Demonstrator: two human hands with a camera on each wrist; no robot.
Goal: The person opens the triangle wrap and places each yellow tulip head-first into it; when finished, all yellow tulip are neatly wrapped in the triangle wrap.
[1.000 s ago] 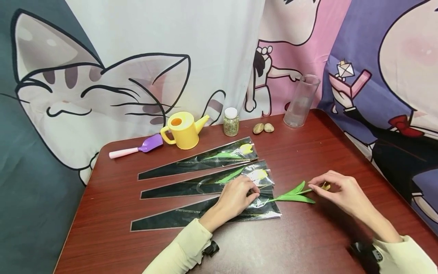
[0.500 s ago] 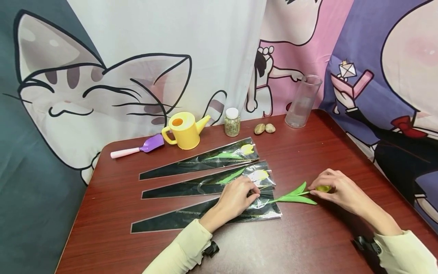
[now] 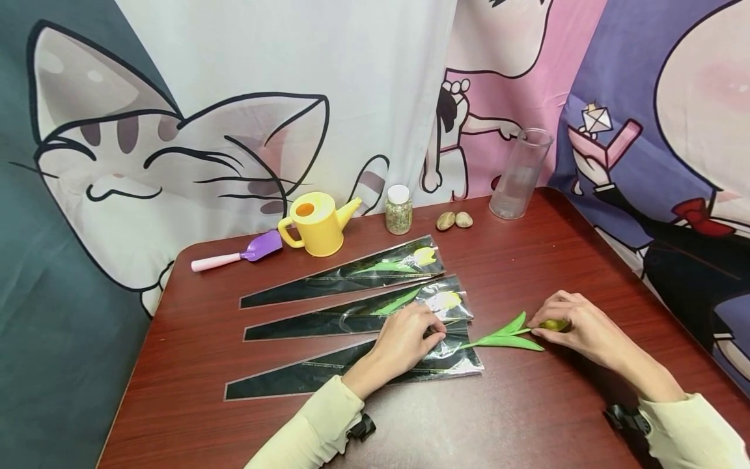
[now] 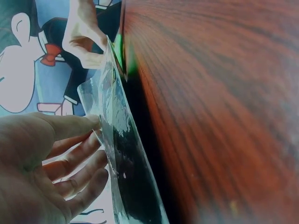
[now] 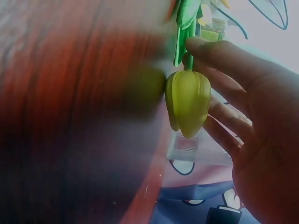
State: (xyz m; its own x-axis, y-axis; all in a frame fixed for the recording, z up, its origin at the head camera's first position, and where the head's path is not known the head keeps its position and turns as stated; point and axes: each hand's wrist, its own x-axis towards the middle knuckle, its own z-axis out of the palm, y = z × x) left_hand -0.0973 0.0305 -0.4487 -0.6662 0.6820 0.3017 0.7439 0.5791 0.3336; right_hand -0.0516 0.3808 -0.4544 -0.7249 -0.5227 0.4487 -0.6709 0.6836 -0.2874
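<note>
Since the earlier frames we have drawn the tulip (image 3: 515, 333) slightly further out of the nearest sleeve (image 3: 363, 365); its yellow bud now sits enclosed in our right hand (image 3: 577, 326) instead of lying exposed beside it. The right-hand fingers (image 5: 219, 65) are curled around the bud, holding it at the stem junction just above the worktop (image 3: 527, 417). The green leaves lie on the worktop between the two hands. Our left hand (image 3: 404, 339) pinches the open mouth of the sleeve, thumb on top and the other fingers (image 4: 79, 163) spread beneath the film. How much stem is inside the sleeve appears small, but the view is poor. Two further wrapped tulips (image 3: 410, 301) lie beyond, near the watering can (image 3: 316, 225).
</note>
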